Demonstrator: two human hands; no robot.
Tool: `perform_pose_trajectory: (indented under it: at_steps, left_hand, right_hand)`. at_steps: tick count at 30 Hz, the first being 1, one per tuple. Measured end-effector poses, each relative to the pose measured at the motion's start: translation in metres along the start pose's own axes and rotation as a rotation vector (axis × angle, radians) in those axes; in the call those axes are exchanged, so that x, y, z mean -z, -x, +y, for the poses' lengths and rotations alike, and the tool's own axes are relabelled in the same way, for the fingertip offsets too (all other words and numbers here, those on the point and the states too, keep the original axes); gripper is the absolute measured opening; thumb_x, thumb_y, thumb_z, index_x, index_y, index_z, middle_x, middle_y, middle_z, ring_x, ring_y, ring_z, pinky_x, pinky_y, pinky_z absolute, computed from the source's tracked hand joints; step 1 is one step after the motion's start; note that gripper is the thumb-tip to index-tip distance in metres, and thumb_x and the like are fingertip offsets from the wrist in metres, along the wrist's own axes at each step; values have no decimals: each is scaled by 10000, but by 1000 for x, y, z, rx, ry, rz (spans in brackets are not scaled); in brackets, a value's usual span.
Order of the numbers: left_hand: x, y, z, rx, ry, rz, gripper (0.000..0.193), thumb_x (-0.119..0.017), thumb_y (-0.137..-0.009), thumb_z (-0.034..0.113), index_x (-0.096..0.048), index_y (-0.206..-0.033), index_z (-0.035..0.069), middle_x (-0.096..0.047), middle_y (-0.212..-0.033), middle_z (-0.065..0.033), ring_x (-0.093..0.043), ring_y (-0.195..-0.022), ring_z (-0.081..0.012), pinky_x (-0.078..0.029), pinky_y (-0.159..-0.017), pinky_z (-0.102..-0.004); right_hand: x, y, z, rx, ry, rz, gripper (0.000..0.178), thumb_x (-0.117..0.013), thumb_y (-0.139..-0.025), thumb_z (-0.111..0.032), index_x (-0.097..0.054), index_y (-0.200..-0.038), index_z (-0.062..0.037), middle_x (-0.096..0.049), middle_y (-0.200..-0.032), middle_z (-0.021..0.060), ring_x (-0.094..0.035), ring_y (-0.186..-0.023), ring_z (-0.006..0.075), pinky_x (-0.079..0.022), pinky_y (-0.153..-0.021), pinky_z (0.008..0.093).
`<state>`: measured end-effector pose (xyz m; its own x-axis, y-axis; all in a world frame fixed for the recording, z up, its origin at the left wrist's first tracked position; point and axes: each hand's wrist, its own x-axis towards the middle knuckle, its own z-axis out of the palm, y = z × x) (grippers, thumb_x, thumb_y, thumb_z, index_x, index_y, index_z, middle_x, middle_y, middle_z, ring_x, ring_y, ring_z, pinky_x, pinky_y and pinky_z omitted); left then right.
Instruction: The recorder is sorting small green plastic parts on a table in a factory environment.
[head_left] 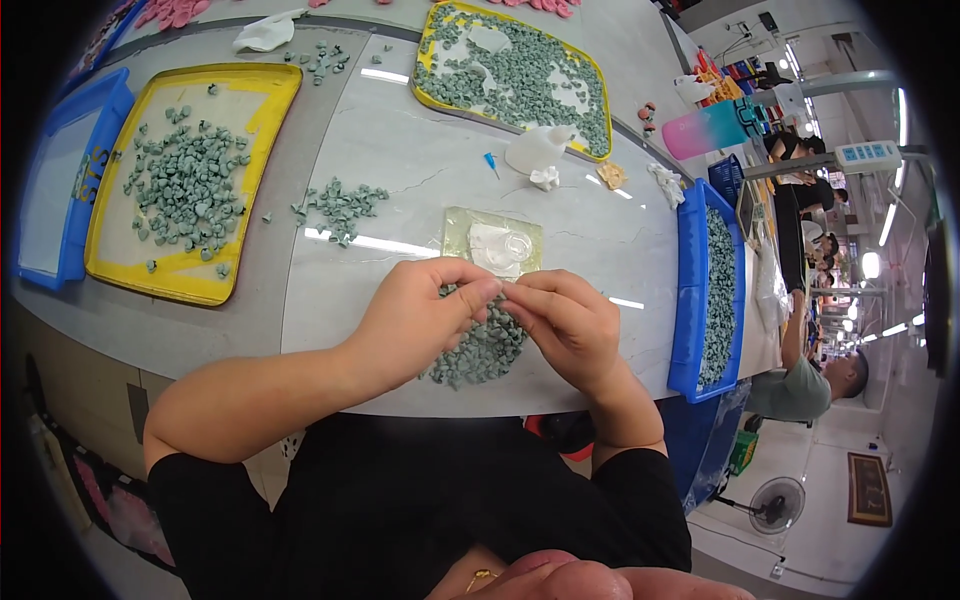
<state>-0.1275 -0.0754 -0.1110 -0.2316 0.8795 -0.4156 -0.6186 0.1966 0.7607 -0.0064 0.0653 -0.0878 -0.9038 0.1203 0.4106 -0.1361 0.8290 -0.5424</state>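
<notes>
My left hand (432, 305) and my right hand (568, 325) meet fingertip to fingertip over the table, both pinched closed. Whatever sits between the fingers is too small and covered to make out. Right below them lies a heap of small grey-green pieces (478, 355), partly hidden by my hands. Just beyond my fingertips is a clear, yellowish square plate (454, 232) with a white patch (497, 245) on it. A smaller group of the same grey-green pieces (345, 208) lies to the left of the plate.
A yellow-edged tray (268, 110) of pieces stands left, beside a blue tray (68, 180). Another yellow tray (425, 65) is at the back. A white squeeze bottle (538, 150), a blue tip (491, 163) and a pink-teal bottle (705, 130) stand beyond. A blue bin (690, 320) is right.
</notes>
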Motion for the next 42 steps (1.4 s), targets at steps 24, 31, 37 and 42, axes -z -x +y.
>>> perform_pose_trajectory:
  at_steps: [24, 31, 37, 42]
  left_hand:
    - [11, 0, 10, -75, 210, 46, 198, -537, -907, 104, -465, -1050, -12, -578, -878, -104, -343, -541, -28, -314, -466, -175]
    - [18, 3, 9, -63, 248, 23, 178, -538, -911, 110, -501, -1031, -15, -573, -864, -83, -345, -539, -30, -293, -456, -174]
    - [16, 6, 9, -38, 228, 32, 186, -476, -949, 194, -508, -947, 11, -475, -727, -6, -323, -529, -33, -266, -442, -178]
    - [10, 8, 8, 13, 198, 1, 263, -419, -971, 273, -458, -823, 59, -356, -639, 38, -295, -510, -48, -242, -428, -192]
  right_hand:
    - [-1, -4, 29, 196, 444, 7, 224, -705, -638, 82, -643, -841, 10, -602, -763, 77, -581, -622, 200, -463, -516, 280]
    - [-6, -5, 18, 51, 289, 126, 150, -699, -689, 63, -649, -822, 14, -616, -773, 81, -588, -633, 178, -463, -535, 259]
    - [-7, -2, 13, -457, -371, 153, 43, -620, -804, 44, -634, -844, 47, -606, -788, 85, -561, -668, 111, -435, -573, 217]
    - [-14, 2, 7, -438, -466, 152, 57, -609, -811, 47, -624, -866, 45, -596, -815, 94, -552, -662, 121, -432, -586, 219]
